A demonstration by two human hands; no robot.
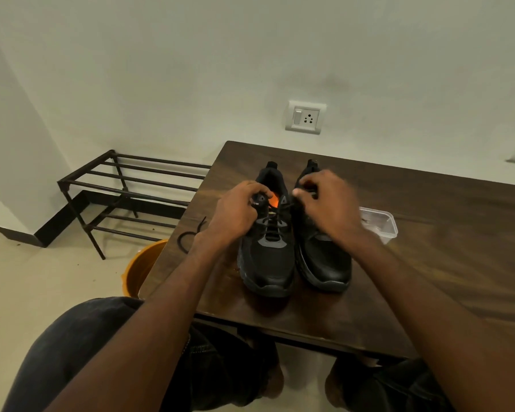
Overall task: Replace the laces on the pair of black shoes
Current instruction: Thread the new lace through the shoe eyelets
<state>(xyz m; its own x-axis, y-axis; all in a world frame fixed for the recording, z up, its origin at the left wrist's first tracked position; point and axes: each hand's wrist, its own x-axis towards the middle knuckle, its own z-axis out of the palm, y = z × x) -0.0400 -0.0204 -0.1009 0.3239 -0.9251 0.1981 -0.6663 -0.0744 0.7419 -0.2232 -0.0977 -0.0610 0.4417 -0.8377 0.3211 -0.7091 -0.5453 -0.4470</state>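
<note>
Two black shoes stand side by side on the dark wooden table (428, 233), toes toward me. The left shoe (266, 260) has an orange insole and a black lace (275, 221) threaded through its eyelets. My left hand (235, 214) grips the left shoe's tongue near the top. My right hand (327, 206) is blurred and pinches a lace end above the gap between the shoes. It hides the upper part of the right shoe (324, 263). A loose black lace (191, 236) lies curled on the table by its left edge.
A clear plastic container (379, 223) sits on the table right of the shoes. An orange bucket (140, 269) stands on the floor under the table's left edge. A black metal shoe rack (125, 188) stands against the wall at left. My knees are below the table's near edge.
</note>
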